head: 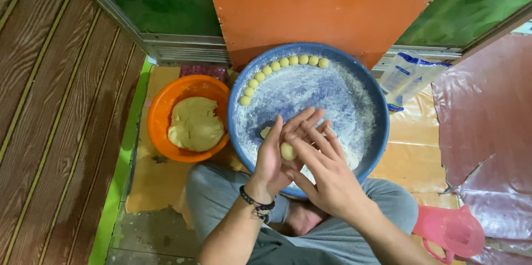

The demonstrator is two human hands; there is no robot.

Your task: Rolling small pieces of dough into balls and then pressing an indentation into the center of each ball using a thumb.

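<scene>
Seated cross-legged on the floor, rolling a small pale dough ball (287, 151) between two palms, just above the near side of a wide blue tray (379, 111). Left hand (279, 151) and right hand (321, 168) pressed flat against each other, fingers extended rather than curled, the ball pinched between them. Black beaded bracelet (256, 205) at the left wrist.

Eleven finished balls (275, 67) already set in a neat arc along the tray's far-left rim, touching one another; most of the rim bare. One small scrap of dough (266, 131) on the floured surface beside the left fingers. Much work judged outstanding: a large, smooth, tan dough mass (195, 124) sitting in the orange bowl (159, 111) just left of the tray.

Tray bottom dusted white with flour, patchy and streaked. Dough matte and soft-looking. Behind, an orange board (332, 15) propped upright; a plastic bag (407, 74) to the right; a pink jug (451, 232) near the right knee.
</scene>
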